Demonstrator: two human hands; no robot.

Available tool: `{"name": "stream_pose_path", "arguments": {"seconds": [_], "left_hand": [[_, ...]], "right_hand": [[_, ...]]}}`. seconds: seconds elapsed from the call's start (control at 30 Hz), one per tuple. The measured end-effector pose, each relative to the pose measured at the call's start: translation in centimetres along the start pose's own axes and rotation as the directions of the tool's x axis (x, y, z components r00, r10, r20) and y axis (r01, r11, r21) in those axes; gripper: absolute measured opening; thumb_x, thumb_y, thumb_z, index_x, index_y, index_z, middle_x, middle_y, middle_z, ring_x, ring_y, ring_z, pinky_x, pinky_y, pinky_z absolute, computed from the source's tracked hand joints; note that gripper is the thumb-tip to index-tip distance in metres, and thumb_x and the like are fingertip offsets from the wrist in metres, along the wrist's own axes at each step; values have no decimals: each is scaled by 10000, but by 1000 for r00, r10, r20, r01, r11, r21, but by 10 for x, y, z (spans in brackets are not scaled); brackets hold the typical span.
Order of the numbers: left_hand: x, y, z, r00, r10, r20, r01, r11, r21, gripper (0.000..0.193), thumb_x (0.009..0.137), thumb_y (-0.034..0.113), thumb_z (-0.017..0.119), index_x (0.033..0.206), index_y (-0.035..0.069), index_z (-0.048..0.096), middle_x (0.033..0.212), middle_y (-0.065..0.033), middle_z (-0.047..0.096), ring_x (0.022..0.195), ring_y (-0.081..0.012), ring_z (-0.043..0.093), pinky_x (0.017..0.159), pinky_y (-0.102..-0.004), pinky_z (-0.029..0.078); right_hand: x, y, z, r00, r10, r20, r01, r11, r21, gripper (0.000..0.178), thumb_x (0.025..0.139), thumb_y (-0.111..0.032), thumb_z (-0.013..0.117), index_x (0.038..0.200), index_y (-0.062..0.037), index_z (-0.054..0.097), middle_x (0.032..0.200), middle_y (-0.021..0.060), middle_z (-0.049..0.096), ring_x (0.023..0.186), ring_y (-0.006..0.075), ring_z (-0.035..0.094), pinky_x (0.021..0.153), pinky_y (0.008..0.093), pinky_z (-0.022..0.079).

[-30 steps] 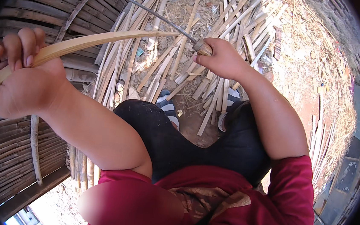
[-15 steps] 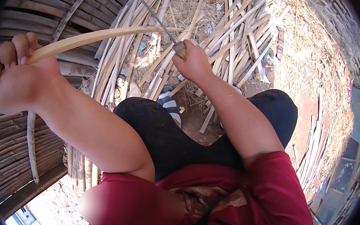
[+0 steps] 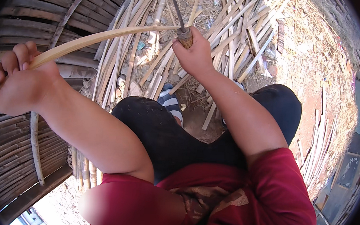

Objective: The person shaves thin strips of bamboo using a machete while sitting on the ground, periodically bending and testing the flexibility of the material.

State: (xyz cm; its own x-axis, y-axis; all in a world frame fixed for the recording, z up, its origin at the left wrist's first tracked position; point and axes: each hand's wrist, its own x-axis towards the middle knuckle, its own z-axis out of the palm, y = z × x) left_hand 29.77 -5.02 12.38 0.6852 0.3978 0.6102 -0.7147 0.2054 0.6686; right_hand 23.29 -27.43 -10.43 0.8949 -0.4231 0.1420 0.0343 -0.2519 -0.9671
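Observation:
My left hand (image 3: 24, 79), raised at the far left, is closed round the near end of a long pale bamboo strip (image 3: 105, 36). The strip arches across to the right, and its far end meets the knife close to my right hand. In my right hand (image 3: 197, 56) is the wooden handle of a long knife (image 3: 185, 36). Its narrow metal blade points up and away, seen nearly edge-on. I cannot tell whether the blade is cutting into the strip or only touching it.
Many split bamboo strips (image 3: 233, 36) lie heaped on the straw-strewn ground ahead. A bamboo slat wall (image 3: 30, 18) rises along the left. More strips (image 3: 317, 137) lie to the right. My bent knees (image 3: 145, 118) and sandalled foot (image 3: 172, 103) are below my hands.
The knife has tilted more upright, its blade swinging right, and my right hand has turned and shifted slightly right. My left hand, still holding the strip, has moved a little to the right.

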Motion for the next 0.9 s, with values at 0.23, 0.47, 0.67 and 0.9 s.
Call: {"name": "stream_pose_path", "arguments": {"seconds": [0.23,0.47,0.67,0.9], "left_hand": [[-8,0,9,999,-33,-26,33,999,-18,165,901,248,323,764,161,294,568,-7,256,466,-152,226,577,-352,311],[-14,1,14,1000,-12,-6,12,1000,-17,159,899,250,319,768,162,296,572,-1,250,461,-145,219,566,-354,299],[-7,-1,4,1000,-15,-23,15,1000,7,160,896,246,324,763,159,303,572,-2,248,464,-148,220,566,-352,300],[-10,1,3,998,-57,-31,56,998,-29,163,890,251,340,756,163,314,575,-1,244,467,-154,216,575,-355,310]], "right_hand": [[-18,69,26,904,382,194,-302,889,-345,449,774,-271,662,1036,94,640,852,281,698,876,431,698,852,455,544],[-4,20,13,984,149,93,-130,973,-188,449,777,-259,654,1052,94,624,849,296,685,839,436,691,809,466,545],[-23,21,20,969,156,191,-115,971,-208,457,792,-248,651,1106,82,614,903,311,678,918,463,677,848,492,537],[-15,62,19,885,399,242,-305,887,-347,484,798,-294,658,1101,83,640,927,287,694,916,392,701,844,457,541]]}}
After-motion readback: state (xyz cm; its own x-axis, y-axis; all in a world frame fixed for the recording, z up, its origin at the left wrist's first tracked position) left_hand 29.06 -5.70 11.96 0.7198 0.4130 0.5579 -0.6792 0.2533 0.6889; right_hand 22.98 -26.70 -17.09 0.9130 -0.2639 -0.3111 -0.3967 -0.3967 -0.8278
